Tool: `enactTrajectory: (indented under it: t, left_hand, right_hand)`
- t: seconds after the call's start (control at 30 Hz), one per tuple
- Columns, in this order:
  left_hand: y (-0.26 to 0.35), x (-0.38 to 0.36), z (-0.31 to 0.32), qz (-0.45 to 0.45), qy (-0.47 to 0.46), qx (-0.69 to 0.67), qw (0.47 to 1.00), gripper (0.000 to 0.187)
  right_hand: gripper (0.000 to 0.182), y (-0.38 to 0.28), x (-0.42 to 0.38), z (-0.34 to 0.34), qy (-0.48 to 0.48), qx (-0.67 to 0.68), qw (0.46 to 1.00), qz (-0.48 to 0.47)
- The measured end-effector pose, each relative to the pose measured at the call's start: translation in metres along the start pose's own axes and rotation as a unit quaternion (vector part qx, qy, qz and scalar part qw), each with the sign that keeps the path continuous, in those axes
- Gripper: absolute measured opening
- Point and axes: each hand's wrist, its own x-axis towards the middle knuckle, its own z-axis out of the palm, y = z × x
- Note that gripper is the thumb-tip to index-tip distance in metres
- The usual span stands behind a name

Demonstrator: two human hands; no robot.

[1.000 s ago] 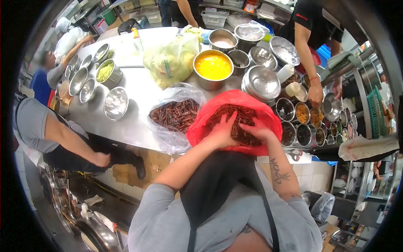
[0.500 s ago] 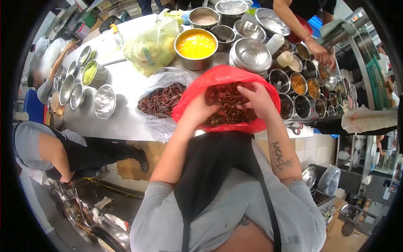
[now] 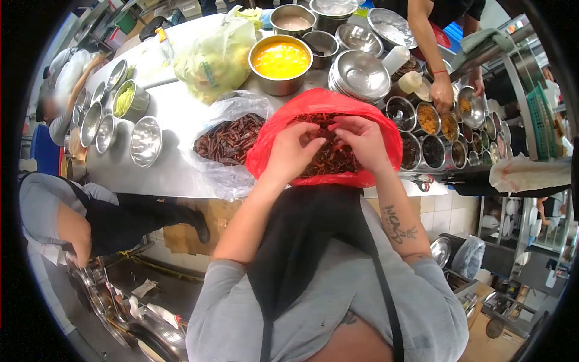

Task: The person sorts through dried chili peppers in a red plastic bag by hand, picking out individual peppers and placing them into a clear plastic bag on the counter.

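Note:
A red plastic bag [image 3: 265, 140] lies wide open at the table's near edge, holding many dried red chilies [image 3: 329, 161]. Over its left side, my left hand [image 3: 292, 149] is curled, thumb and fingertips drawn toward each other; what they hold is too small to make out. My right hand [image 3: 363, 140] faces it, fingers pinched on what looks like a dried chili. Left of the red bag, a clear plastic bag [image 3: 224, 184] holds more dried chilies [image 3: 228, 140].
Behind the bags stand a pot of yellow liquid [image 3: 280, 60], stacked metal bowls [image 3: 360, 75] and a bag of greens [image 3: 214, 60]. Metal bowls [image 3: 146, 142] line the left. Ingredient tins [image 3: 433, 151] and scissors [image 3: 424, 181] are at right. A co-worker's hand [image 3: 442, 93] reaches over the tins.
My hands have lifted slightly and come closer together, their fingers drawing in from a wider spread. The co-worker's hand at right has moved left and down over the tins.

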Motion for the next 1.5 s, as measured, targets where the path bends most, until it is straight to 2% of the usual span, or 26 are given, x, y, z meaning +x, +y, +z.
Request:
enactTrajectory:
  t: [0.1,0.23,0.33,0.4,0.5,0.6,0.63,0.7,0.73,0.77,0.8,0.83,0.9,0.93,0.97,1.03,1.13,1.23,1.37,1.43,1.5]
  left_hand:
    - [0.005,0.001,0.004,-0.023,-0.029,-0.001,0.999,0.026]
    - [-0.005,0.005,0.003,0.021,-0.026,0.02,0.999,0.023]
    - [-0.005,0.011,-0.002,0.044,-0.067,0.033,0.996,0.021]
    - [-0.001,0.013,-0.004,0.04,-0.081,-0.004,0.996,0.018]
    - [0.0,0.016,-0.006,0.072,-0.091,-0.046,0.992,0.014]
    - [-0.002,0.015,-0.003,0.102,-0.088,-0.082,0.987,0.011]
    - [-0.004,0.013,-0.001,0.109,-0.085,-0.095,0.986,0.01]
    - [-0.011,0.007,0.007,0.048,-0.047,-0.111,0.992,0.013]
    - [-0.017,0.005,0.011,0.017,-0.028,-0.119,0.992,0.015]
    - [-0.027,0.005,0.015,-0.015,-0.029,-0.194,0.981,0.017]
    - [-0.032,0.005,0.018,-0.048,-0.031,-0.267,0.962,0.019]
    - [-0.037,0.005,0.019,-0.081,-0.033,-0.34,0.936,0.021]
    - [-0.039,0.002,0.02,-0.124,-0.033,-0.369,0.92,0.021]
    - [-0.036,0.001,0.021,-0.142,-0.025,-0.4,0.905,0.02]
    - [-0.035,0.0,0.022,-0.16,-0.017,-0.43,0.888,0.02]
    - [-0.041,-0.001,0.023,-0.168,-0.019,-0.406,0.898,0.019]
    - [-0.046,-0.003,0.022,-0.161,-0.026,-0.363,0.918,0.018]
    - [-0.031,-0.002,0.019,-0.17,-0.033,-0.319,0.932,0.017]
    - [-0.02,-0.004,0.024,-0.163,-0.051,-0.295,0.94,0.018]
    - [-0.034,-0.003,0.026,-0.171,-0.079,-0.374,0.908,0.019]
    - [-0.042,-0.003,0.026,-0.186,-0.108,-0.463,0.86,0.02]
  right_hand:
    - [0.032,-0.005,-0.003,0.015,-0.005,-0.006,1.0,-0.015]
    - [0.029,-0.001,0.0,0.015,-0.006,-0.016,1.0,-0.005]
    - [0.027,0.002,0.003,0.009,-0.022,-0.022,0.999,-0.025]
    - [0.024,-0.004,0.004,0.008,-0.025,-0.021,0.999,-0.028]
    - [0.017,-0.012,0.005,0.001,-0.07,0.1,0.992,0.022]
    - [0.011,-0.014,0.005,-0.005,-0.148,0.321,0.927,0.124]
    - [0.011,-0.014,0.004,-0.005,-0.11,0.294,0.941,0.127]
    - [0.013,-0.014,0.002,-0.004,-0.036,0.239,0.961,0.133]
    - [0.016,-0.01,0.002,-0.003,0.024,0.041,0.996,0.078]
    - [0.02,-0.004,0.001,-0.003,0.083,-0.16,0.983,0.021]
    - [0.024,-0.001,0.0,-0.003,0.14,-0.353,0.924,-0.037]
    - [0.027,0.001,-0.002,-0.004,0.104,-0.391,0.915,0.011]
    - [0.034,0.002,-0.004,-0.006,0.028,-0.46,0.881,0.107]
    - [0.035,0.012,-0.007,-0.007,0.019,-0.5,0.862,0.083]
    - [0.035,0.02,-0.009,-0.007,0.032,-0.497,0.864,0.065]
    - [0.033,0.027,-0.009,-0.005,0.059,-0.493,0.868,0.027]
    - [0.03,0.016,-0.015,-0.002,0.091,-0.465,0.88,0.023]
    - [0.026,-0.003,-0.02,0.001,0.031,-0.448,0.893,0.015]
    - [0.018,0.004,-0.026,0.009,0.003,-0.381,0.918,-0.107]
    - [0.012,0.002,-0.027,0.013,-0.015,-0.356,0.922,-0.15]
    - [0.008,0.006,-0.026,0.014,-0.023,-0.28,0.954,-0.104]
